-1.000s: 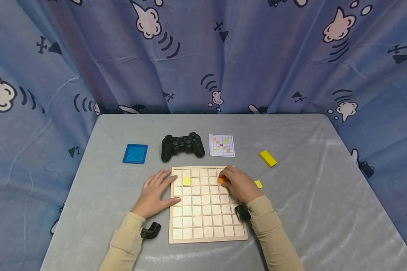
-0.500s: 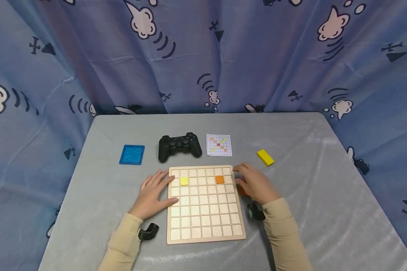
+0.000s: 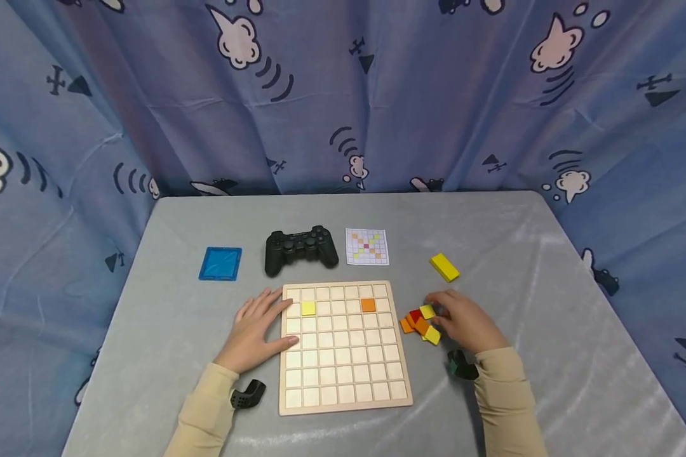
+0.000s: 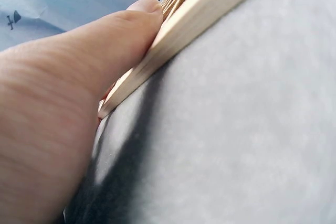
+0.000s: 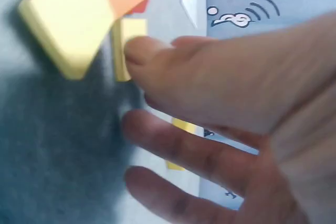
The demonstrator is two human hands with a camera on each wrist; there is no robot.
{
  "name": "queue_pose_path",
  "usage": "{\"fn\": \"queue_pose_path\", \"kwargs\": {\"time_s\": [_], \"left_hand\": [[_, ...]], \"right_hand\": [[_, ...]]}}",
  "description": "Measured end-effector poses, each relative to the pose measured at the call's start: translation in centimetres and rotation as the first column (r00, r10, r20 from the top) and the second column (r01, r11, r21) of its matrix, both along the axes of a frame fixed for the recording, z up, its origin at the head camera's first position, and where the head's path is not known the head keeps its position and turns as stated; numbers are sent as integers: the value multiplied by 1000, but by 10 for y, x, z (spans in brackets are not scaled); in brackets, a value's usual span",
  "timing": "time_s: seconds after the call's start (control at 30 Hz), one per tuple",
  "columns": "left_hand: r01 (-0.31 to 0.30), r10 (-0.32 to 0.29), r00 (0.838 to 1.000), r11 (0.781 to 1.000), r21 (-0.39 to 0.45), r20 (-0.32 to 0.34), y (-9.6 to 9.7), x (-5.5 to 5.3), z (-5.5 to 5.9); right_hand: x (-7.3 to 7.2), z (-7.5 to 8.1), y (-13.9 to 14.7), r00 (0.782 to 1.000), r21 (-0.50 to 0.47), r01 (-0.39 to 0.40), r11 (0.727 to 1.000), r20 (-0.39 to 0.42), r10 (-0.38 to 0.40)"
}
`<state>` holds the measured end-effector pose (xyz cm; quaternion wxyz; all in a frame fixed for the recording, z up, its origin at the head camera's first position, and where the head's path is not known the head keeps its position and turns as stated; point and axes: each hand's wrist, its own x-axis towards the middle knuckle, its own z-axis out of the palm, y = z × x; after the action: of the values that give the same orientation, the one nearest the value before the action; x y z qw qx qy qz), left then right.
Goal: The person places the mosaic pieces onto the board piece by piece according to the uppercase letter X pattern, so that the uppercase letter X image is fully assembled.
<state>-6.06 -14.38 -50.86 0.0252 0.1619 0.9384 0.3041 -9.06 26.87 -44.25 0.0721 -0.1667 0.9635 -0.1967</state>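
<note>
My left hand (image 3: pixel 256 335) rests at the left edge of a wooden grid board (image 3: pixel 342 405), fingers spread and thumb over the rim. In the left wrist view the thumb (image 4: pixel 134 32) lies against the board's side (image 4: pixel 173 40). One yellow tile (image 3: pixel 308 308) and one orange tile (image 3: pixel 368 305) sit in the board's second row. Right of the board, my right hand (image 3: pixel 465 322) is at a small pile of red, orange and yellow tiles (image 3: pixel 422 326). Its thumb (image 5: pixel 144 56) overlaps a yellow tile (image 5: pixel 123 72) in the right wrist view, the other fingers loosely extended.
Behind the board lie a black game controller (image 3: pixel 301 249), a printed pattern card (image 3: pixel 367 247) and a blue square frame (image 3: pixel 220 263). A yellow block (image 3: pixel 444 267) lies beyond the pile. A patterned curtain (image 3: pixel 297 101) hangs behind the grey table (image 3: pixel 549 304).
My right hand let go of the orange tile on the board and moved right to the pile, which now shows. The left hand stayed at the board's edge; the head view shifted slightly.
</note>
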Motion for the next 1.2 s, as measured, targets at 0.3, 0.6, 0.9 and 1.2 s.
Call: {"fn": "queue_pose_path", "kwargs": {"time_s": [0.3, 0.6, 0.9, 1.2], "left_hand": [[-2, 2, 1000, 1000, 6, 12, 1, 7, -3], [1, -1, 1000, 1000, 10, 2, 0, 5, -3], [7, -7, 1000, 1000, 3, -20, 0, 0, -2], [1, -1, 1000, 1000, -2, 22, -1, -2, 2]], "right_hand": [[2, -8, 1, 1000, 19, -21, 1000, -13, 21], [-1, -8, 0, 1000, 56, -5, 998, 27, 4], [-8, 2, -8, 999, 25, -15, 1000, -36, 16], [-10, 16, -40, 992, 16, -75, 997, -105, 76]]}}
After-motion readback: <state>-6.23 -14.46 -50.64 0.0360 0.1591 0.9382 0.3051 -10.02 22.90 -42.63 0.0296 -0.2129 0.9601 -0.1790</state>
